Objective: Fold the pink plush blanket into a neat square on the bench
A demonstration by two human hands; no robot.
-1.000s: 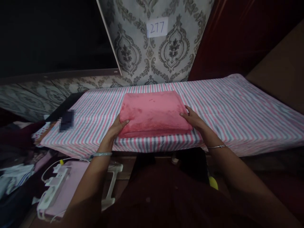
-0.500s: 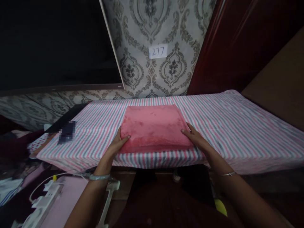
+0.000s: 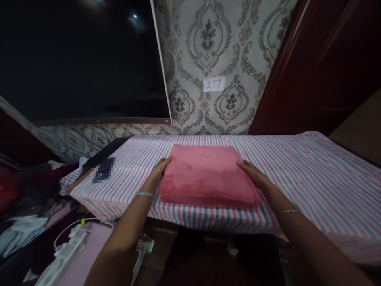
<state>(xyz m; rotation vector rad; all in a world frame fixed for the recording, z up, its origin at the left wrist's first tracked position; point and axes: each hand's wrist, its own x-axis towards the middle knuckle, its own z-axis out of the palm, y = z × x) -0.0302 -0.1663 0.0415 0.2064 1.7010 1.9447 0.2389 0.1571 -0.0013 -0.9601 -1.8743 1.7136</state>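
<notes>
A folded pink towel point(image 3: 206, 174) lies near the front edge of a table covered with a pink, grey and white striped cloth point(image 3: 297, 167). My left hand point(image 3: 157, 172) rests flat against the towel's left side, fingers stretched along its edge. My right hand point(image 3: 256, 176) lies against the towel's right side, fingers extended and partly under its edge. Both wrists wear thin bangles. Neither hand wraps round the towel.
A patterned grey wall with a paper label reading 277 point(image 3: 213, 84) stands behind the table. A dark screen point(image 3: 83, 63) fills the upper left. A blurred dark object point(image 3: 103, 170) lies at the table's left end. A white power strip with cables point(image 3: 64, 254) lies lower left.
My view has tilted up and shifted. Both hands have slid further back along the towel's sides, and the towel sits a little farther from the table's front edge.
</notes>
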